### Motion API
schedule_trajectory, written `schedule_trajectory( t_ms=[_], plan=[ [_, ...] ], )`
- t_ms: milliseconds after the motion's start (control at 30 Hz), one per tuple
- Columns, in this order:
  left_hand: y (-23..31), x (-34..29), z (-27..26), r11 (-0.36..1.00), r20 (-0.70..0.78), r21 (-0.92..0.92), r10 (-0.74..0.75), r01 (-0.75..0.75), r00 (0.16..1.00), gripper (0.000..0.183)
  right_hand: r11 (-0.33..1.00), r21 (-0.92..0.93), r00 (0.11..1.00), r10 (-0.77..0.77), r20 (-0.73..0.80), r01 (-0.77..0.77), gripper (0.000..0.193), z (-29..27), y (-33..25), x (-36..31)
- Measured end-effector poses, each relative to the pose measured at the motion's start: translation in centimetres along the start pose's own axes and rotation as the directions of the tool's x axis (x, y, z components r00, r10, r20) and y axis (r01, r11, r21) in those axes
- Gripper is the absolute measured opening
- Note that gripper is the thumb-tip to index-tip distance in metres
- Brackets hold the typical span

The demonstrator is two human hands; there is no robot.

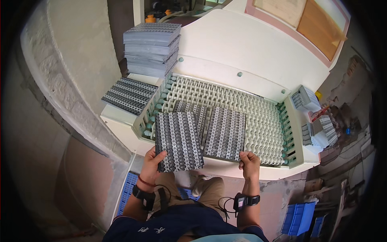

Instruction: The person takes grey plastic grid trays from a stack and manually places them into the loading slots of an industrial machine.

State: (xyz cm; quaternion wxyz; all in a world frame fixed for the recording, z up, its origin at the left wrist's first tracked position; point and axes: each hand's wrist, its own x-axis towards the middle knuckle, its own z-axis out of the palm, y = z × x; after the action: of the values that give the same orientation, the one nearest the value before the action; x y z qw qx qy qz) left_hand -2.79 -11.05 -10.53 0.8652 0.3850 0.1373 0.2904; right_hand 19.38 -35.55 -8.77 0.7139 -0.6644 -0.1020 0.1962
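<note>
My left hand (153, 163) grips the lower left edge of a dark circuit board panel (179, 141) with rows of pale repeating pattern, thumb on its face. This panel is held tilted above the near edge of the roller conveyor (258, 117). My right hand (249, 163) is closed on the lower right corner of a second, similar panel (225, 131), most of which lies over the white rollers. Behind the left panel, a third panel (191, 108) is partly hidden on the rollers.
A tall stack of panels (151, 50) stands at the back left, with a lower pile (130, 95) in front of it. White slotted racks (318, 131) sit on the right ledge. The machine's white cover (229, 44) rises behind. Blue bins (298, 218) stand lower right.
</note>
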Motion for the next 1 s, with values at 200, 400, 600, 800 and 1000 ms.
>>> schedule_trajectory(
  t_ms=[200,400,600,800,1000],
  plan=[
    [1.3,-0.9,-0.6,0.998,0.007,-0.057,-0.007,0.007,1.0,0.029,0.606,-0.78,0.927,-0.363,-0.096,0.156,0.026,-2.3,0.4,3.4],
    [0.1,-1.3,0.5,0.997,0.098,-0.055,-0.058,0.063,0.994,0.033,0.527,-0.802,0.884,-0.468,0.003,0.282,0.03,1.3,-0.9,0.0],
    [-1.7,-1.0,2.6,0.996,0.106,0.005,-0.089,0.089,0.99,0.032,0.794,-0.477,0.909,-0.217,0.356,0.377,0.038,5.2,0.1,-4.8],
    [-2.5,-0.8,3.2,0.995,0.102,0.075,-0.072,0.064,0.992,0.03,0.802,-0.474,0.931,-0.29,0.222,0.363,0.027,5.8,-0.9,-6.0],
    [-2.3,-1.1,3.0,0.995,0.098,0.054,-0.087,0.082,0.991,0.03,0.995,0.1,0.994,-0.009,0.107,-0.001,0.018,1.5,-1.2,-1.6]
  ],
)
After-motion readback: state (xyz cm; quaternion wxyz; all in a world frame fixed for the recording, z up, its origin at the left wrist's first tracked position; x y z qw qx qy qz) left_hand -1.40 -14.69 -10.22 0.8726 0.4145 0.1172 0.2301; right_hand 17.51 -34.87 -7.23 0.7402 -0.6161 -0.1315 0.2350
